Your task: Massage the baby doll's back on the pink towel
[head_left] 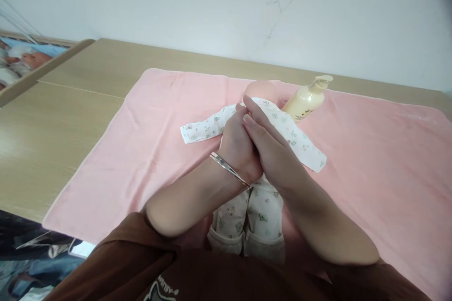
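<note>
My left hand, with a silver bangle on its wrist, is pressed palm to palm against my right hand. The right fingers look stretched out flat; most of the left fingers are hidden, and what lies between the palms does not show. Below both hands a baby doll lies on its back in a white printed outfit, sleeves spread and legs toward me. My forearms and hands cover its middle. A pale yellow pump bottle is beside the doll's head, on the right.
A pink cloth with some creases covers much of the wooden table. A white wall rises behind the table. Beyond the raised left edge, other dolls are partly visible on something blue.
</note>
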### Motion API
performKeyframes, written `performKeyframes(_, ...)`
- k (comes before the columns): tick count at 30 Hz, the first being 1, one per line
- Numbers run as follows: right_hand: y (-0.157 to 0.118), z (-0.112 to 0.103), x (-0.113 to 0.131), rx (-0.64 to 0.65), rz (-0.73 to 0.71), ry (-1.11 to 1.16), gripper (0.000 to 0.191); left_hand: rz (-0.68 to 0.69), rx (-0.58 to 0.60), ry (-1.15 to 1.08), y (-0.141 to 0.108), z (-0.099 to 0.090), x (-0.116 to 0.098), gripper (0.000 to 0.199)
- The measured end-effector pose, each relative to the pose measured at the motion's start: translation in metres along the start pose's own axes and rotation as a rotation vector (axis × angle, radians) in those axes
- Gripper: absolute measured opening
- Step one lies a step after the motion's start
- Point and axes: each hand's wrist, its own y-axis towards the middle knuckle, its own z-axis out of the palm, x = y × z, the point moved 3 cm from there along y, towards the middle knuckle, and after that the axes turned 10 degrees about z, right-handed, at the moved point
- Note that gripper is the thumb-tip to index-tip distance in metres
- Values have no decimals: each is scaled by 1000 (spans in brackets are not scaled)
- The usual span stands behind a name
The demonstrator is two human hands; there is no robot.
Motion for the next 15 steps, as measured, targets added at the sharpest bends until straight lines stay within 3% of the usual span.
performKeyframes(8,-7,-3,6,-28,-98,-117,56,4,-48,28,-6,-1,1,30)
performKeyframes(15,-11,-4,3,31,-53,-42,59,46,-26,95,-9,-5,1,32)
